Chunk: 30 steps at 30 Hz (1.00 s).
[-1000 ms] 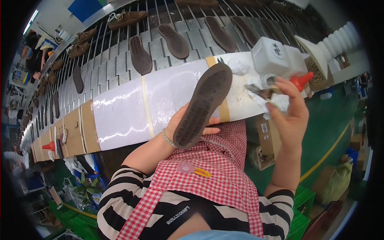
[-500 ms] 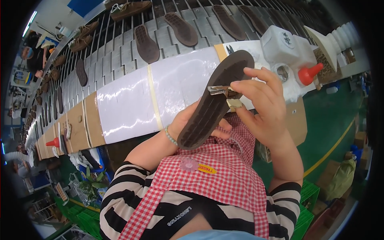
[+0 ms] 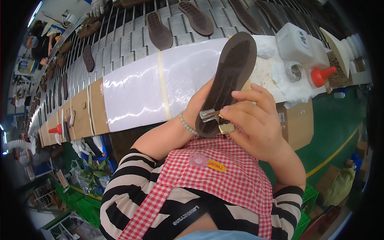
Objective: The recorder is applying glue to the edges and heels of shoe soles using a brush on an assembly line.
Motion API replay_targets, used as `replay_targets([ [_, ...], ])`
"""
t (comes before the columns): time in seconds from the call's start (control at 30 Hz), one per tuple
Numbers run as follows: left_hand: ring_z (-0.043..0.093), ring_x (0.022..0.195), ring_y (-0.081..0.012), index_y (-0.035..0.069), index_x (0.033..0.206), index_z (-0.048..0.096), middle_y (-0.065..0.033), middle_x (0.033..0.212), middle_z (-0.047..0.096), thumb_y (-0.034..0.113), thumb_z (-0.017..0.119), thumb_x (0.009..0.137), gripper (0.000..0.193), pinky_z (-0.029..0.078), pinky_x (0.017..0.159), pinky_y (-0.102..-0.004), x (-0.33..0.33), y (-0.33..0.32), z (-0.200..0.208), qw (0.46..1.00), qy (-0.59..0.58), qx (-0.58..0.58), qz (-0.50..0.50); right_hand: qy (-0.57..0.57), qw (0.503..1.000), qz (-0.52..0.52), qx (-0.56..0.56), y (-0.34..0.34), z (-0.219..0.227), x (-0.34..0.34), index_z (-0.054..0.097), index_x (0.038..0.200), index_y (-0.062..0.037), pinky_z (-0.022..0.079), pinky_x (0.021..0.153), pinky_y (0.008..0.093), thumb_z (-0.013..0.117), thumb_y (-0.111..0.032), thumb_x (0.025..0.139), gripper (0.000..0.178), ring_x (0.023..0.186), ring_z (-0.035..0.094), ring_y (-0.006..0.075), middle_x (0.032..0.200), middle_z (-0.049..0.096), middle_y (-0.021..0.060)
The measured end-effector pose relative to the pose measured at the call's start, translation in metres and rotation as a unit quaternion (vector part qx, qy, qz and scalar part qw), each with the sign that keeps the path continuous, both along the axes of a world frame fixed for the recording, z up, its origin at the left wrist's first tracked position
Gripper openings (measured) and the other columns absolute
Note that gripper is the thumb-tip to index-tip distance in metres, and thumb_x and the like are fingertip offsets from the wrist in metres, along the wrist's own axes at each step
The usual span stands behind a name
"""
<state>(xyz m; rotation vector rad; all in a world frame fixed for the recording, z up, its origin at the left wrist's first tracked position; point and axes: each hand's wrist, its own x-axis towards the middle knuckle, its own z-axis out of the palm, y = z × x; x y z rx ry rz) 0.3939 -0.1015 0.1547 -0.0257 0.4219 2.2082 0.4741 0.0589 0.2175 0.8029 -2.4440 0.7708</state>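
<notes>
A dark brown shoe sole (image 3: 234, 60) is held up in front of my chest, tilted, its far end over the white board. My left hand (image 3: 199, 97) grips it from the left, with the fingers hidden behind it. In my right hand (image 3: 254, 118), fingers and thumb pinch a small tool with a flat metal end (image 3: 208, 116) and a cream-coloured piece (image 3: 227, 128); its exact kind is unclear. The metal end lies against or just over the sole's near end. I cannot tell whether they touch.
Beyond the white-covered bench (image 3: 132, 96), a slatted metal conveyor (image 3: 120, 52) carries several soles and brown shoes. At the right stand a white plastic jug (image 3: 294, 42), an open jar (image 3: 295, 72) and a red-capped bottle (image 3: 322, 76). Another person's gloved hand (image 3: 97, 7) shows at the upper left.
The sole has swung more upright and its far end has risen. My right hand has moved the metal-ended tool from mid-sole to the near end. A gloved hand has appeared beyond the conveyor.
</notes>
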Motion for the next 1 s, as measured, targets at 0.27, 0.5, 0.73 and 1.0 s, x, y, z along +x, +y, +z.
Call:
replay_targets([
  [0.27, 0.07, 0.089, -0.0199, 0.002, 0.129, 0.057, -0.0129, 0.11, 0.069, 0.029, 0.041, 0.11, 0.037, 0.061, 0.075, -0.0324, -0.007, 0.006, -0.006, 1.0, -0.005, -0.002, 0.013, -0.003, 0.999, 0.039, -0.001, -0.007, -0.003, 0.003, 0.075, 0.104, -0.0115, 0.04, 0.108, 0.0518, 0.077, -0.009, 0.068, 0.035, 0.112, 0.064, 0.0245, 0.1, 0.071, 0.0009],
  [0.5, 0.071, 0.092, -0.0247, 0.0, 0.129, 0.058, -0.0161, 0.113, 0.07, 0.031, 0.035, 0.111, 0.042, 0.062, 0.078, -0.0371, -0.005, 0.001, -0.006, 0.998, -0.016, 0.04, -0.041, -0.01, 0.996, 0.064, 0.062, -0.002, 0.004, 0.007, 0.076, 0.098, -0.0168, 0.038, 0.112, 0.0497, 0.072, -0.017, 0.076, 0.022, 0.113, 0.063, 0.0205, 0.099, 0.072, -0.003],
  [0.73, 0.062, 0.121, -0.0322, 0.0, 0.148, 0.041, -0.0219, 0.135, 0.059, 0.028, 0.026, 0.111, 0.048, 0.056, 0.101, -0.0479, -0.008, -0.004, -0.021, 0.961, -0.08, 0.215, -0.157, -0.014, 0.989, 0.082, 0.119, 0.006, 0.024, 0.012, 0.077, 0.101, -0.0246, 0.037, 0.114, 0.051, 0.071, -0.02, 0.079, 0.024, 0.115, 0.062, 0.021, 0.103, 0.073, -0.0063],
  [1.0, 0.047, 0.137, -0.0395, 0.0, 0.143, 0.05, -0.0217, 0.136, 0.059, 0.039, 0.038, 0.109, 0.052, 0.047, 0.11, -0.0534, -0.007, -0.005, 0.002, 0.972, -0.097, 0.182, -0.116, 0.026, 0.99, -0.096, 0.102, 0.011, 0.032, 0.027, 0.074, 0.107, -0.012, 0.042, 0.106, 0.0498, 0.081, -0.017, 0.066, 0.042, 0.108, 0.064, 0.0232, 0.1, 0.07, 0.0007],
])
